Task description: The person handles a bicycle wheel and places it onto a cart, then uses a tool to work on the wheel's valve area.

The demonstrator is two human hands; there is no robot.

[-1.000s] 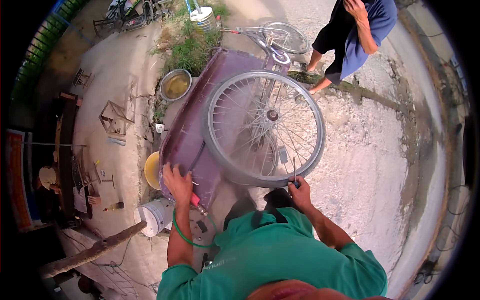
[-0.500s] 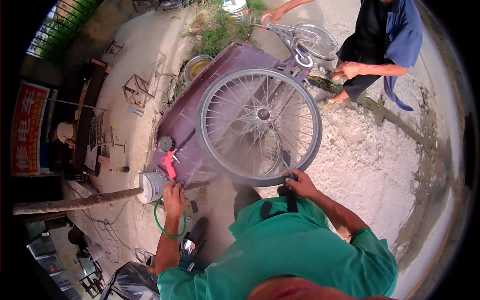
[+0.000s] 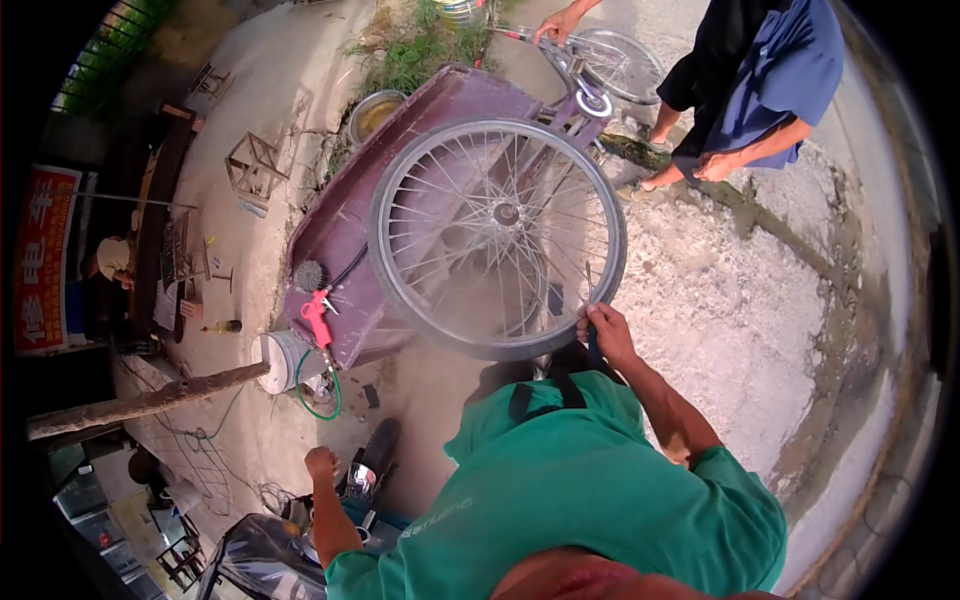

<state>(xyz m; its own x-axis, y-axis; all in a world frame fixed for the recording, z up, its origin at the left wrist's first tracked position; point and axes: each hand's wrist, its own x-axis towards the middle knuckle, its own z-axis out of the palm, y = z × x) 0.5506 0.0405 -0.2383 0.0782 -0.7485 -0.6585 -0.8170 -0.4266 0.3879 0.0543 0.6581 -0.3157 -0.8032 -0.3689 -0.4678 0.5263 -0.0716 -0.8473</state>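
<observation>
A bare spoked wheel (image 3: 497, 238) stands on a purple cargo tricycle (image 3: 440, 110) that is tipped on its side. My right hand (image 3: 603, 333) grips the wheel's rim at its lower right, with a short dark strip under the fingers. My left hand (image 3: 322, 465) hangs low at my left with its fingers curled and nothing visible in it, just above a motorbike (image 3: 300, 540). A red air gun (image 3: 318, 318) on a green hose (image 3: 318, 395) lies on the tricycle's lower edge, apart from both hands.
Another person in blue (image 3: 760, 90) stands at the upper right, one hand on the tricycle's handlebar (image 3: 545, 35). A white bucket (image 3: 280, 360), a wooden pole (image 3: 140, 405) and a metal bowl (image 3: 375, 115) lie to the left on rough concrete.
My left hand let go of the red air gun and dropped toward the motorbike; the gun now rests on the tricycle. My right hand stays on the rim.
</observation>
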